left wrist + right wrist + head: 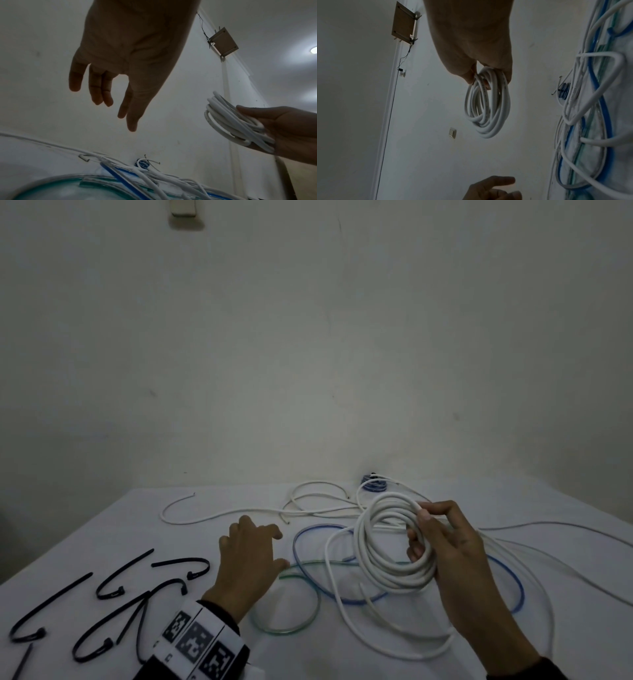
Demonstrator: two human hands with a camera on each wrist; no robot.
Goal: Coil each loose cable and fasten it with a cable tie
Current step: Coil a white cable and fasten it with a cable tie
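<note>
Right hand point(455, 556) grips the coiled white cable point(390, 546) aloft; left hand point(248, 563) hovers, fingers relaxed, empty; cable's free end untraceable among the tangle

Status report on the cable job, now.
Right hand grips white coil, untied. Left hand open, empty, above the table. Black cable ties lie left of it. Loose cables tangled underneath.

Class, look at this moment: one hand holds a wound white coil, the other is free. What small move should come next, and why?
Probably the left hand should reach left and pick up one black cable tie. The right hand already grips the white coil off the table, no tie shows on it, and the left hand hovers open, holding nothing, beside the ties.
</note>
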